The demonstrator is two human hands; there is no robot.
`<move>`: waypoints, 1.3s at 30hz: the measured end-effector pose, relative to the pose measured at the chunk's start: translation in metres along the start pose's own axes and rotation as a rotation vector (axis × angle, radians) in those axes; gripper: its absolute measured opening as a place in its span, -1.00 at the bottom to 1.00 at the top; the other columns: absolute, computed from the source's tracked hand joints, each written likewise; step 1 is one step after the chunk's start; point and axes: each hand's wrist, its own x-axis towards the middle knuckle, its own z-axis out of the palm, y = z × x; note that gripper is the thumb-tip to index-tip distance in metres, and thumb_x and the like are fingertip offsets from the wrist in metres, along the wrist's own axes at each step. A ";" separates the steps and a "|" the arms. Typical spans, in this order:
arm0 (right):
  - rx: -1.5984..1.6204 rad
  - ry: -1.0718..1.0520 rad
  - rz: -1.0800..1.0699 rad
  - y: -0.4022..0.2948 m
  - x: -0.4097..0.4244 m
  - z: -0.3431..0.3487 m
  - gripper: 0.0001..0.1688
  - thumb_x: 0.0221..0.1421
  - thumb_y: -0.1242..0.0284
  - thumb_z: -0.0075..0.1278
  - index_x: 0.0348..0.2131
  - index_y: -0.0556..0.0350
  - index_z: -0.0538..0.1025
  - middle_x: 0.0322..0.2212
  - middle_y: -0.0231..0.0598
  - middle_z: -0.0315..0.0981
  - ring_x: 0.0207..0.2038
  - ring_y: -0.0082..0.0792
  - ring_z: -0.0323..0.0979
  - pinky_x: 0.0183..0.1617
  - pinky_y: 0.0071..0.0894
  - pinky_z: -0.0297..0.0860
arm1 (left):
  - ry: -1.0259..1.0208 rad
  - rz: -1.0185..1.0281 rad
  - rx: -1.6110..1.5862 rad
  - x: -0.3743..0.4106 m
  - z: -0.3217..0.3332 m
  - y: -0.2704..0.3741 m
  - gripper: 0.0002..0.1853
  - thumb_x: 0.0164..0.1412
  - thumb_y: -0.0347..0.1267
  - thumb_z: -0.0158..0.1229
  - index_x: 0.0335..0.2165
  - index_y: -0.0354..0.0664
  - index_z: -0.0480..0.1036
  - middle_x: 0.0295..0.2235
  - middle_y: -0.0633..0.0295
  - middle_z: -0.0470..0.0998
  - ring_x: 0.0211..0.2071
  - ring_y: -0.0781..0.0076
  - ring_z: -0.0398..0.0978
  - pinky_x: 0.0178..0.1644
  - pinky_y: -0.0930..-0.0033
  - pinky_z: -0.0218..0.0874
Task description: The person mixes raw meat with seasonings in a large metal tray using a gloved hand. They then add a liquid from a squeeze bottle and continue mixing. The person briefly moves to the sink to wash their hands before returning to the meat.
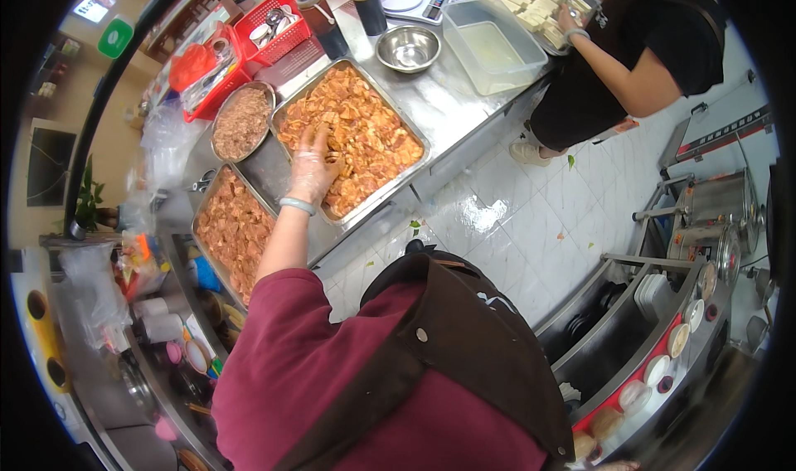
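My left hand (314, 163), in a clear plastic glove with a pale bangle at the wrist, rests palm down on sliced marinated meat (364, 138). Its fingers are extended and somewhat apart, the tips partly lost among the pieces. A rectangular metal tray (418, 130) holds this meat. Nearer to me, under my forearm, another metal tray (254, 192) carries paler meat chunks (233, 222). Beyond it stands a round metal dish of minced meat (241, 123). Only a sliver of skin, possibly my right hand (617, 465), shows at the bottom edge; its pose is hidden.
Sauce bottles (367, 4), a steel bowl (408, 49), a kitchen scale (415, 3) and a clear plastic tub (491, 48) stand farther along the steel table (410, 91). Red baskets (273, 29) hold utensils. A co-worker (628, 54) handles white blocks (528, 4). Scraps lie on the tiled floor (491, 203).
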 end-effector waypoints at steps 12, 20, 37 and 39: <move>1.037 -1.095 0.101 -0.334 -0.160 0.028 -0.74 0.11 0.51 -0.06 -0.17 0.24 0.38 -0.20 -0.22 0.34 -0.13 -0.40 0.30 0.01 -0.44 0.22 | 0.145 -0.115 -0.476 0.140 0.048 -0.046 -0.67 0.06 -0.47 0.14 -0.13 -0.22 0.45 -0.26 0.07 0.52 -0.24 0.33 0.45 -0.12 0.40 0.24; 1.128 -1.594 -0.112 -0.420 -0.217 0.013 -0.88 0.07 0.57 -0.08 -0.33 0.20 0.43 -0.26 -0.19 0.40 -0.25 -0.37 0.37 -0.28 -0.48 0.33 | -0.130 -0.068 -0.159 0.087 0.005 -0.031 -0.75 0.05 -0.35 0.12 -0.28 -0.25 0.52 -0.41 -0.05 0.53 -0.34 0.08 0.49 -0.23 0.19 0.32; 1.777 -1.653 -0.886 -0.674 -0.250 0.062 -0.94 -0.05 0.61 -0.01 -0.44 0.19 0.43 -0.51 -0.14 0.39 -0.47 -0.17 0.39 -0.40 -0.32 0.32 | 0.042 -0.093 -0.081 0.127 0.033 0.024 -0.66 -0.09 -0.57 0.01 -0.25 -0.21 0.48 -0.30 -0.09 0.49 -0.25 0.03 0.46 -0.12 0.19 0.28; 1.859 -1.535 -0.958 -0.688 -0.261 0.063 -0.93 -0.08 0.62 -0.01 -0.46 0.19 0.43 -0.50 -0.14 0.39 -0.43 -0.13 0.39 -0.37 -0.28 0.32 | -0.103 -0.216 0.041 0.131 0.027 0.040 -0.65 -0.06 -0.52 0.02 -0.21 -0.22 0.47 -0.29 -0.09 0.49 -0.24 0.00 0.44 -0.10 0.18 0.28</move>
